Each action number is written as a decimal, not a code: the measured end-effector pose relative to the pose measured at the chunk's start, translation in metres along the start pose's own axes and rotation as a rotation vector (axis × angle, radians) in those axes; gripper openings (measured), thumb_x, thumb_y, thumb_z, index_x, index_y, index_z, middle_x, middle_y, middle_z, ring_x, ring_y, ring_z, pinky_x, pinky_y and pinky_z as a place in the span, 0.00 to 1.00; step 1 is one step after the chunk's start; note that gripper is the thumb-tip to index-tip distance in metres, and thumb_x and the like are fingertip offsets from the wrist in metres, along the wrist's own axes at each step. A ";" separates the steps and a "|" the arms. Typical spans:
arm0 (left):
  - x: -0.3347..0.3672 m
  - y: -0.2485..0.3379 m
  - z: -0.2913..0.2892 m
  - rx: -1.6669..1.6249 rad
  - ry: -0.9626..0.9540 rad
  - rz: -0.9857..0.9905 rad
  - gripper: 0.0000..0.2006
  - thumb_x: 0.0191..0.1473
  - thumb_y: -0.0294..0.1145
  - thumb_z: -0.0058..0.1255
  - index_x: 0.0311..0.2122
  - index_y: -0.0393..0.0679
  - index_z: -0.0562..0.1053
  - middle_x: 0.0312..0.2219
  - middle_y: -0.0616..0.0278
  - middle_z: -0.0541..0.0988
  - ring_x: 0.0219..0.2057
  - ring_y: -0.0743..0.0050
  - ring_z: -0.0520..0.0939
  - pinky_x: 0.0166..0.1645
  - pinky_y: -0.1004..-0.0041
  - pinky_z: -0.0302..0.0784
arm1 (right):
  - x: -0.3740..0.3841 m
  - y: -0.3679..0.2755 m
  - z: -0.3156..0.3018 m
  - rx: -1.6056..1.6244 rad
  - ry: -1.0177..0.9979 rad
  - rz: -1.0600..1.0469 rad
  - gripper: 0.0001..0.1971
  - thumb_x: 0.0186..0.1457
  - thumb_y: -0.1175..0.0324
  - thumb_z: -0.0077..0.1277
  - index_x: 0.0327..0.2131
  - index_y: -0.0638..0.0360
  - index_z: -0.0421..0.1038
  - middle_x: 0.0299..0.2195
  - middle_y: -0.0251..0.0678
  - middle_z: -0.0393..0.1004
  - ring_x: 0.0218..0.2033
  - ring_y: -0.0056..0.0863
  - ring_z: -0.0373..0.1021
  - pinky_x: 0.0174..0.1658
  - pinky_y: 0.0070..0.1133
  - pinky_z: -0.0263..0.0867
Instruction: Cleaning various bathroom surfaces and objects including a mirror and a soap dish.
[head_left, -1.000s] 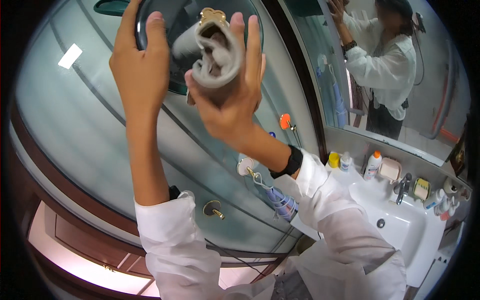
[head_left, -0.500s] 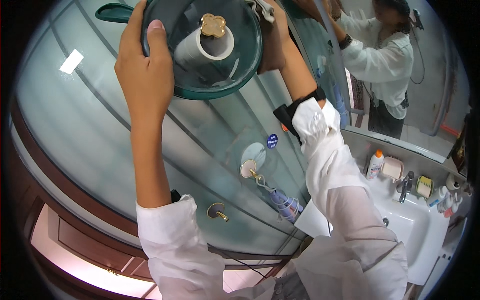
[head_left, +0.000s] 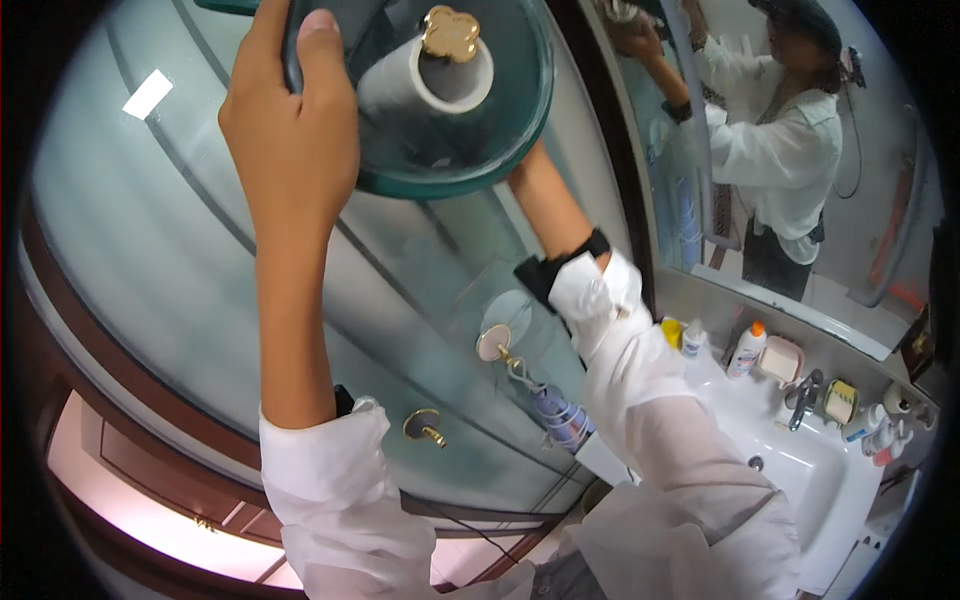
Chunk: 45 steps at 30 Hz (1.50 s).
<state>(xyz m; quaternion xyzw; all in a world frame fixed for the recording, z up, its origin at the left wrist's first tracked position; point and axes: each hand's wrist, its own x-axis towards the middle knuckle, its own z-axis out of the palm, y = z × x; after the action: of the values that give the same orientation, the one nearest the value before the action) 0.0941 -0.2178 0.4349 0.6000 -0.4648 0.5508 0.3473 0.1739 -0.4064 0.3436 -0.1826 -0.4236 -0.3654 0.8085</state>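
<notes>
My left hand is closed on the left rim of a dark green round dish, with the thumb laid over the edge inside. In the dish stands a white hollow cup with a gold-edged clover ornament at its mouth. Behind the dish's lower right rim goes my right hand, its fingers hidden; only the wrist and forearm show directly. The mirror reflects a raised hand with a small whitish cloth at it.
Behind the dish is a frosted glass panel with gold-stemmed round knobs. A purple corded bundle hangs low beside it. At the right, a white sink has a faucet, several bottles and a soap dish along its back.
My right hand has moved left and behind the dish; the cloth that showed at the right rim is now hidden there. The dish sits slightly farther right in view, and more mirror shows.
</notes>
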 end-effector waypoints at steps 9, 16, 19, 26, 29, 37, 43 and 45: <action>0.001 0.001 0.004 -0.075 0.055 0.071 0.20 0.58 0.44 0.38 0.54 0.56 0.68 0.34 0.57 0.78 0.26 0.80 0.74 0.38 0.76 0.70 | -0.090 0.051 0.066 0.209 0.494 -0.021 0.38 0.55 0.36 0.32 0.58 0.57 0.51 0.58 0.37 0.54 0.58 0.30 0.52 0.60 0.25 0.47; 0.000 0.000 0.003 -0.126 0.022 0.059 0.19 0.58 0.43 0.40 0.54 0.54 0.68 0.40 0.51 0.77 0.38 0.69 0.77 0.46 0.73 0.69 | -0.150 0.060 0.103 -0.035 0.702 0.109 0.34 0.53 0.37 0.38 0.51 0.57 0.59 0.41 0.37 0.69 0.42 0.28 0.66 0.45 0.23 0.63; 0.002 0.011 0.000 -0.155 0.037 0.118 0.19 0.56 0.35 0.41 0.52 0.41 0.67 0.44 0.49 0.74 0.44 0.62 0.74 0.51 0.71 0.65 | -0.184 0.039 0.104 -0.104 0.685 0.239 0.34 0.54 0.38 0.38 0.48 0.62 0.60 0.36 0.40 0.70 0.34 0.31 0.69 0.38 0.23 0.66; 0.001 0.003 -0.007 -0.639 0.028 -0.079 0.32 0.54 0.45 0.47 0.58 0.35 0.56 0.50 0.37 0.66 0.53 0.47 0.67 0.57 0.67 0.58 | -0.212 -0.009 0.116 -0.845 0.214 -0.243 0.28 0.56 0.59 0.43 0.54 0.69 0.52 0.44 0.47 0.64 0.40 0.30 0.67 0.43 0.27 0.65; -0.015 -0.019 -0.008 -0.311 0.205 0.018 0.41 0.51 0.58 0.44 0.61 0.38 0.51 0.57 0.37 0.54 0.60 0.43 0.53 0.62 0.58 0.46 | -0.189 -0.032 0.134 -1.158 0.022 -0.385 0.25 0.56 0.66 0.43 0.54 0.69 0.51 0.48 0.46 0.63 0.41 0.30 0.66 0.44 0.28 0.65; -0.175 0.031 0.015 -1.177 0.326 -0.766 0.17 0.46 0.30 0.57 0.39 0.36 0.65 0.31 0.56 0.73 0.34 0.73 0.75 0.40 0.72 0.69 | -0.121 -0.066 0.214 -1.522 0.031 -0.642 0.18 0.57 0.62 0.48 0.47 0.62 0.64 0.39 0.34 0.69 0.34 0.19 0.66 0.35 0.16 0.64; -0.175 0.076 0.070 -2.122 -0.379 -1.208 0.54 0.41 0.40 0.63 0.61 0.39 0.35 0.56 0.42 0.56 0.57 0.57 0.63 0.59 0.61 0.62 | -0.034 -0.031 0.282 -2.082 -0.884 -1.163 0.12 0.50 0.68 0.52 0.38 0.60 0.72 0.35 0.39 0.74 0.35 0.34 0.69 0.41 0.24 0.63; -0.162 0.076 0.080 -2.519 -0.293 -1.170 0.54 0.42 0.33 0.59 0.61 0.43 0.28 0.58 0.40 0.51 0.59 0.53 0.57 0.60 0.55 0.57 | -0.041 0.017 0.301 -2.119 -0.747 -1.181 0.16 0.45 0.64 0.57 0.33 0.67 0.73 0.24 0.42 0.68 0.28 0.38 0.68 0.31 0.28 0.64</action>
<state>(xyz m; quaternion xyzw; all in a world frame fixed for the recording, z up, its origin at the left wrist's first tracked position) 0.0564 -0.2884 0.2565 0.0443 -0.3584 -0.5226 0.7723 0.0052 -0.1952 0.4834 -0.6133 -0.1428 -0.7541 -0.1866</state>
